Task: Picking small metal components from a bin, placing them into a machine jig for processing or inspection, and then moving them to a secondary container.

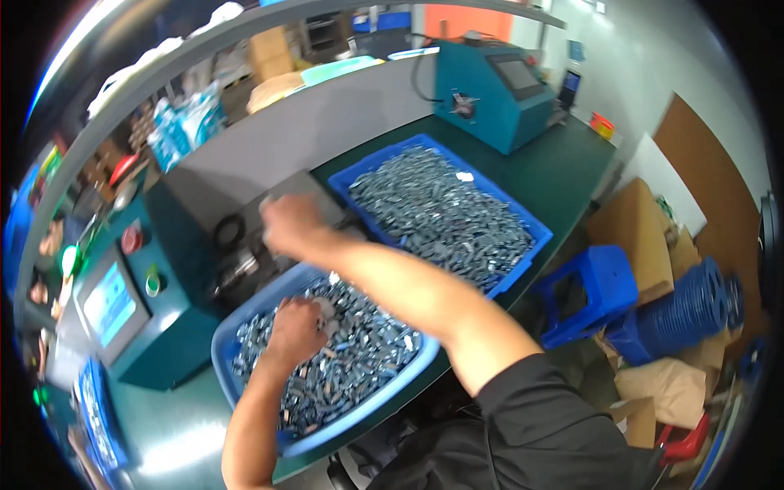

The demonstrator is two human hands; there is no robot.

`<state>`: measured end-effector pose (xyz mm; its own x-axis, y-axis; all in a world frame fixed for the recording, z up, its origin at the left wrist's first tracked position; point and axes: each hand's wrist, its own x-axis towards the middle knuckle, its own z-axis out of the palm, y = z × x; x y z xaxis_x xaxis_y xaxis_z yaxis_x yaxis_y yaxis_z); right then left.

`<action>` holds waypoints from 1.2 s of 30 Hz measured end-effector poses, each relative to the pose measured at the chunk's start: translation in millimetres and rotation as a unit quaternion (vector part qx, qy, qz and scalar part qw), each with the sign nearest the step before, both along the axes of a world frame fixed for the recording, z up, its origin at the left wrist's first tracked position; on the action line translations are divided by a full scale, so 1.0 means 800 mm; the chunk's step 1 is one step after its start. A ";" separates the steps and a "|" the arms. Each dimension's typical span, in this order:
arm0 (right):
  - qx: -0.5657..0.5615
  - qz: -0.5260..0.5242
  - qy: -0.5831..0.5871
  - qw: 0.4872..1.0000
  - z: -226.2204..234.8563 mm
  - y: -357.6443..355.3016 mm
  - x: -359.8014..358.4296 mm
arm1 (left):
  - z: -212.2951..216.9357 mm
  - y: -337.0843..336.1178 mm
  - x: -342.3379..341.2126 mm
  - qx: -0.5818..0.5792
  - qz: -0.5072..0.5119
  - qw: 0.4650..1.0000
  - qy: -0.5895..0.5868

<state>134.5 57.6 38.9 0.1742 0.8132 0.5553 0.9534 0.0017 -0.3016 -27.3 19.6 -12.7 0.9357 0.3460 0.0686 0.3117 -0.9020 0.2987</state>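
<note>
My left hand (296,331) is over the near light-blue tub (224,359), its fingers curled down at the heap of small dark grey parts (347,371). Whatever those fingers hold, if anything, is hidden. A small pale patch lies beside the fingertips. My right arm crosses above the tub, and my right hand (294,224) is beyond it, near the metal fixture (241,265) of the left machine. Its fingers look closed and are a little blurred; I cannot make out what is in them.
A second blue tray (539,237) of similar parts lies behind on the green table (563,175). Teal machines with screens stand at left (163,327) and back right (490,98). A blue stool (600,282), cartons and stacked blue reels (678,306) are at right.
</note>
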 end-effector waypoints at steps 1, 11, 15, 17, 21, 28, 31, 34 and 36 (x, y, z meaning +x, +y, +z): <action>-0.042 -0.032 0.011 0.999 0.013 -0.016 0.017 | 0.003 0.002 -0.003 0.007 0.002 1.000 0.010; -0.201 -0.275 -0.047 0.939 0.002 -0.105 0.155 | 0.009 0.006 0.007 0.042 -0.002 0.999 0.011; -0.123 -0.162 0.068 0.977 0.020 -0.069 0.071 | 0.010 0.007 0.005 0.022 0.019 0.999 0.025; -0.119 -0.109 0.137 0.977 0.020 -0.047 0.033 | 0.007 0.011 0.003 0.037 0.008 0.999 -0.007; 0.052 -0.061 0.275 0.958 -0.053 -0.014 0.014 | 0.030 0.012 0.016 0.028 -0.009 0.993 -0.113; 0.093 0.036 0.590 0.801 -0.068 -0.017 0.047 | 0.071 0.060 0.035 0.154 0.085 0.953 -0.244; 0.064 -0.038 0.418 0.905 -0.050 -0.027 0.033 | 0.077 0.101 0.049 0.202 0.129 0.954 -0.178; 0.077 -0.041 0.332 0.939 -0.056 -0.029 0.023 | 0.081 0.107 0.052 0.187 0.152 0.966 -0.090; 0.035 -0.043 0.321 0.945 -0.051 -0.027 0.022 | 0.081 0.114 0.051 0.166 0.160 0.971 -0.061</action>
